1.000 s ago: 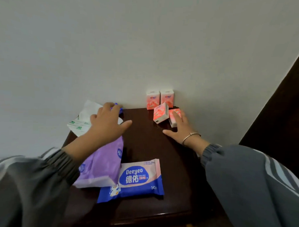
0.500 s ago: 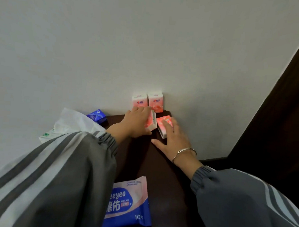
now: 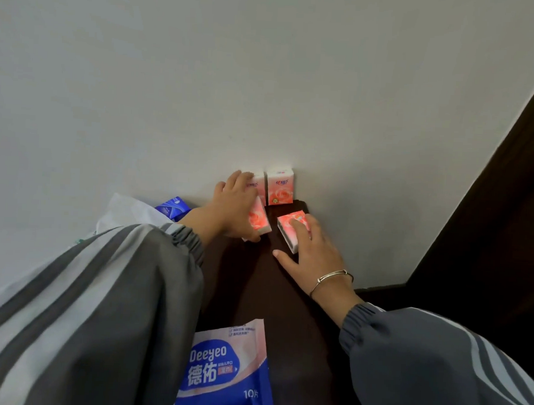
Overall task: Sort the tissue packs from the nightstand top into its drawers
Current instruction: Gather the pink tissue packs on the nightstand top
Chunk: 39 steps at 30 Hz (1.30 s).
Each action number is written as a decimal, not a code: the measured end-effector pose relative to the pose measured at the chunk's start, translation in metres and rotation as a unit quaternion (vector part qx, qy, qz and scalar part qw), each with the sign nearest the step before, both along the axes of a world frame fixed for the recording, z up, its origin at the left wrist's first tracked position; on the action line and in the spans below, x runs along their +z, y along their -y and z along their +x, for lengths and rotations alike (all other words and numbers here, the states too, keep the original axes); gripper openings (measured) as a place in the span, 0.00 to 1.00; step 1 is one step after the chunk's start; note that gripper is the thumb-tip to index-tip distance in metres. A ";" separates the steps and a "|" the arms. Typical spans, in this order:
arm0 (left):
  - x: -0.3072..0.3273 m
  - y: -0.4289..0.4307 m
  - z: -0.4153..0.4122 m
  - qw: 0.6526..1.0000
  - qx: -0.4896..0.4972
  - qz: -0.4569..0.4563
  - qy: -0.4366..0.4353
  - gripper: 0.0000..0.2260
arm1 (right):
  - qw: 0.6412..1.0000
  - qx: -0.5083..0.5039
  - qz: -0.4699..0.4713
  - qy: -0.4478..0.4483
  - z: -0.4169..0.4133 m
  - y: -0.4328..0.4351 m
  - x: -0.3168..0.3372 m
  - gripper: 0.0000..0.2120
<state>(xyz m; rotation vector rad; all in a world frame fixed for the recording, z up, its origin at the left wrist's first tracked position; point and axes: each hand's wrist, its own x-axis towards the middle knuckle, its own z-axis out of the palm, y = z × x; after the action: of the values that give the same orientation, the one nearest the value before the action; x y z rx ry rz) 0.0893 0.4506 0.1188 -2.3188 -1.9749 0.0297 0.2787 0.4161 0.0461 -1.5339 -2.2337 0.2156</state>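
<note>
Grips the leaning pack (image 3: 258,219) in the left hand (image 3: 233,207), thumb curled under its near end, fingers (image 3: 240,178) stretched on over the top of the left upright pack (image 3: 256,183). Just in front and to the left of the right upright pack (image 3: 279,187), this leaning one: rose-printed face toward the camera, long axis slanting from upper left down to lower right. Presses the right hand (image 3: 314,255) flat on the flat pack (image 3: 285,224), fingers (image 3: 297,225) straight and relaxed, thumb splayed on the dark nightstand (image 3: 249,293), a thin bracelet (image 3: 333,277) at the wrist. Just in front of the right upright pack, slightly to its right, that flat pack: broad face up, long axis running away from the wall (image 3: 265,79) toward the camera. Both upright packs on end against the wall, side by side and touching, long axes vertical, printed faces forward. Well to the left of the right upright pack, a blue pack (image 3: 173,206) beside a white bag (image 3: 127,210), both partly behind the left sleeve. Well in front of it, near the camera, a blue-and-pink wipes pack (image 3: 228,369) lying flat, label up.
</note>
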 end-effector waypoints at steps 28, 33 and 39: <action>0.050 0.198 -0.017 0.651 0.179 -0.065 0.734 0.34 | 0.938 -0.059 -0.076 -0.332 0.001 0.078 0.065 0.25; 0.049 0.229 0.025 0.483 0.197 -0.093 0.848 0.21 | 0.887 0.101 -0.005 -0.450 -0.010 0.152 0.117 0.23; 0.060 0.246 0.045 0.293 0.065 -0.178 0.937 0.23 | 0.930 0.129 0.037 -0.343 -0.016 0.188 0.138 0.21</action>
<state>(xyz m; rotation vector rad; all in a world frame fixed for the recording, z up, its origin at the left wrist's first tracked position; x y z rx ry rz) 0.1347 0.2047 0.1788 0.4355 0.6219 1.3028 0.2630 0.2278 0.1844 -0.9140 -1.8268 0.6297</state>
